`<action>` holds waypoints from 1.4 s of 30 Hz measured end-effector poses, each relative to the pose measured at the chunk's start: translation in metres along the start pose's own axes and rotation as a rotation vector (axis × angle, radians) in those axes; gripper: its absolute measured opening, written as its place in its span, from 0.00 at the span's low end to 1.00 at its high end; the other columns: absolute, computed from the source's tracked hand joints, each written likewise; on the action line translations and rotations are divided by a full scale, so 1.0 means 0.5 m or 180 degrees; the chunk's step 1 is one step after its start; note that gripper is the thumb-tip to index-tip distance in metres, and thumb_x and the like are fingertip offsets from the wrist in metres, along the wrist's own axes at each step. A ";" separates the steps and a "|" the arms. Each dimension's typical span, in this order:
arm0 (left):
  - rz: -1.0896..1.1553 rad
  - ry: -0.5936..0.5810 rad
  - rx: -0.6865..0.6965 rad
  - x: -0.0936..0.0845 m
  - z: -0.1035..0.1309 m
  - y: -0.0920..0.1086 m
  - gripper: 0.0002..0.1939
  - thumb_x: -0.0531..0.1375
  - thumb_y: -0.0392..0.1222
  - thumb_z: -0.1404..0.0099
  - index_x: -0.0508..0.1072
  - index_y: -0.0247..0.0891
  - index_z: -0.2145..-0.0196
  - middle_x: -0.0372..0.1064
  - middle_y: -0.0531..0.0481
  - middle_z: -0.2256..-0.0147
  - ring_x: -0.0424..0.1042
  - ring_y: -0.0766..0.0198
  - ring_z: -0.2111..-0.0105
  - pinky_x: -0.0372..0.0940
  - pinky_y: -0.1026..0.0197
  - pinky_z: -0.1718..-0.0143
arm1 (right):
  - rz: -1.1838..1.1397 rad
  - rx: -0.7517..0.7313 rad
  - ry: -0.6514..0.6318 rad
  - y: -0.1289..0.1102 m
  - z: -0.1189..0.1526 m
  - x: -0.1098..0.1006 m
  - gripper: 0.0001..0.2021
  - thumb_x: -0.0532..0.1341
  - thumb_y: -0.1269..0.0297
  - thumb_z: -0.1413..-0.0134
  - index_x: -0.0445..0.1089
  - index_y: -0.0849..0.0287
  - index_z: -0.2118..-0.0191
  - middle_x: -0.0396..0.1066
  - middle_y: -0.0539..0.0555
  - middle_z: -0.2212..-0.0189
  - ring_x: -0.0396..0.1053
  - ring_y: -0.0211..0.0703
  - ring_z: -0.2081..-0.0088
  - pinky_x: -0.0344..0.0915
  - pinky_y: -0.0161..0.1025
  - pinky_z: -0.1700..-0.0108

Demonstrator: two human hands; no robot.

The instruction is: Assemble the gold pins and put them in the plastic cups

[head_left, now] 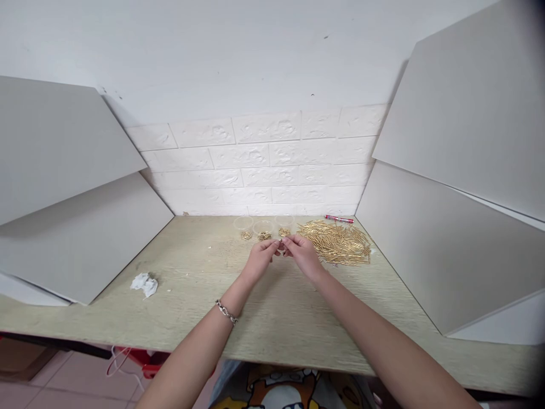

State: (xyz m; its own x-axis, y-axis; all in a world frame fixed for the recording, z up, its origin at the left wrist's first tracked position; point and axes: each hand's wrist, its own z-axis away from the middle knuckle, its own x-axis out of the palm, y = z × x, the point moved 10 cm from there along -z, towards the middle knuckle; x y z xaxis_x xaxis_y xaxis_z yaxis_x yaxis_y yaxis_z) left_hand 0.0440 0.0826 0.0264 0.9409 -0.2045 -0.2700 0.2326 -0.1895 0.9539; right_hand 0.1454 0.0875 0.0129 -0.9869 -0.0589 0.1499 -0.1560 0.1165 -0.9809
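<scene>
My left hand [263,257] and my right hand [302,254] meet over the middle of the table, with thumbs and fingertips pinched close together. Something tiny sits between the fingertips, too small to make out. Just beyond them are small heaps of gold-coloured parts: a left heap [246,234], a middle heap [264,235] and a right heap [284,232]. Close to my right hand spreads a large pile of thin gold-coloured metal rods [338,241].
Clear round dishes [244,222] stand near the white brick-pattern wall [272,153]. A red marker-like stick [339,218] lies behind the rods. Crumpled white tissue [145,284] rests at left. Grey panels [76,227] flank the wooden table [191,318] on both sides.
</scene>
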 end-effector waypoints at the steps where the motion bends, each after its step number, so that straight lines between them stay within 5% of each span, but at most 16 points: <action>1: 0.0234 -0.0020 -0.0178 0.001 0.000 -0.011 0.17 0.53 0.51 0.43 0.72 0.34 0.70 0.70 0.47 0.69 0.65 0.67 0.72 0.55 0.66 0.75 | 0.0224 -0.0128 0.0032 -0.011 0.002 -0.002 0.13 0.59 0.54 0.57 0.68 0.61 0.73 0.69 0.51 0.77 0.63 0.34 0.78 0.62 0.36 0.72; 10: 0.0948 0.0025 -0.0578 -0.004 0.000 -0.038 0.16 0.57 0.51 0.47 0.72 0.33 0.71 0.70 0.46 0.68 0.64 0.71 0.74 0.52 0.68 0.76 | 0.2238 -0.1457 0.0162 -0.094 0.029 0.012 0.09 0.54 0.63 0.48 0.69 0.58 0.72 0.68 0.52 0.73 0.63 0.39 0.69 0.58 0.36 0.65; 24: 0.0272 -0.0050 -0.0432 0.002 -0.003 -0.027 0.17 0.53 0.51 0.46 0.72 0.34 0.73 0.71 0.45 0.69 0.64 0.69 0.74 0.55 0.68 0.77 | 0.3465 -0.1534 0.0092 -0.085 0.031 0.028 0.13 0.45 0.62 0.42 0.61 0.58 0.72 0.63 0.53 0.72 0.60 0.39 0.71 0.52 0.35 0.71; 42: 0.0092 0.0017 -0.0430 0.003 -0.006 -0.034 0.17 0.53 0.51 0.46 0.71 0.34 0.71 0.70 0.46 0.69 0.64 0.69 0.75 0.55 0.68 0.78 | 0.2778 -0.1353 0.0000 -0.073 0.014 0.015 0.05 0.51 0.67 0.47 0.62 0.58 0.70 0.65 0.52 0.71 0.62 0.39 0.68 0.56 0.36 0.66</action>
State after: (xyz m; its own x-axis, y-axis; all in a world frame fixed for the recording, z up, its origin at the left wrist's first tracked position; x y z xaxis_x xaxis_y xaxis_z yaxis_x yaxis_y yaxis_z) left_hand 0.0423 0.0884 0.0104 0.9489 -0.2029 -0.2418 0.2361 -0.0525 0.9703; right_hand 0.1441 0.0758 0.0490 -0.7624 0.2180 -0.6093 0.6295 0.4677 -0.6204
